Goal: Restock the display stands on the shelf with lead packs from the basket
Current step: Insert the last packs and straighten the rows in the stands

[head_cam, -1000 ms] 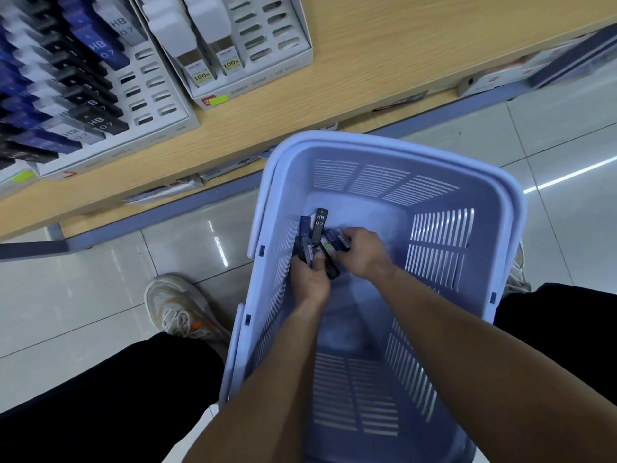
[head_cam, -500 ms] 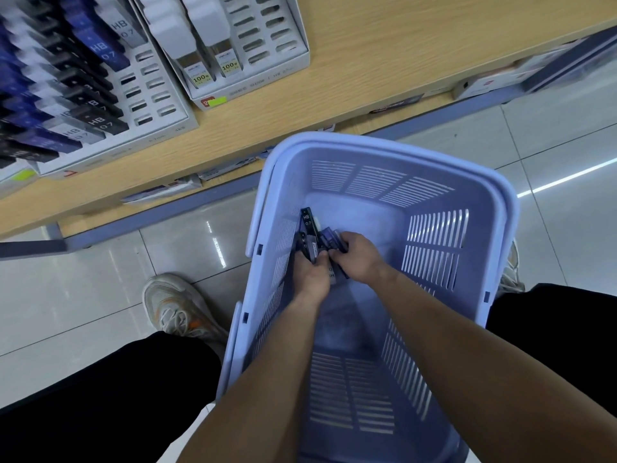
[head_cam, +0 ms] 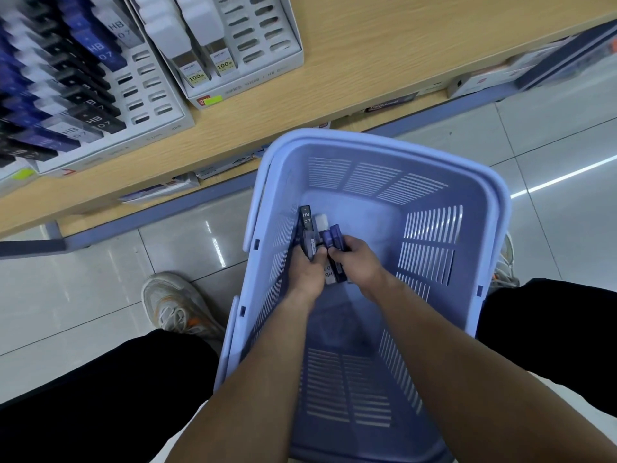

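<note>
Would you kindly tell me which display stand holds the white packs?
The right stand, nearest the basket, holds the white packs; the left stand holds black and blue packs.

The left forearm [head_cam: 263,372] and right forearm [head_cam: 444,359] rise from the bottom edge and converge just below the frame's centre. The left hand [head_cam: 305,274] curls its fingers round a bundle of lead packs [head_cam: 309,235]. The right hand [head_cam: 359,262], just beside it, pinches more of them.

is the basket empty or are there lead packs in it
Not empty. A small bunch of lead packs sits inside the basket, gripped by the left hand and right hand; the rest of its floor looks bare.
</note>
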